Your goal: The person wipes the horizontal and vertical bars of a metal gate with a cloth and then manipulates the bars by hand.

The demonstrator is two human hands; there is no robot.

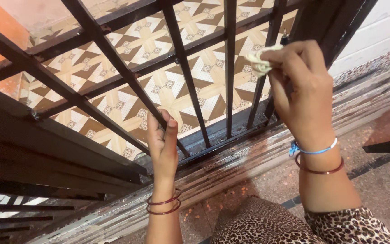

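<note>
A black metal grille (113, 58) with upright bars fills the upper part of the head view. My left hand (162, 140) is wrapped around one slanting bar near its lower end. My right hand (301, 88) pinches a small crumpled pale cloth (260, 61) and presses it against another bar at the upper right. Red bangles sit on both wrists, and a blue-and-white band circles the right wrist.
Behind the grille lies a patterned tan, brown and white tiled floor (159, 40). A worn, streaked sill (249, 162) runs under the bars. Speckled floor (384, 180) and a leopard-print garment (267, 223) lie below. A pale wall (384, 27) stands at the upper right.
</note>
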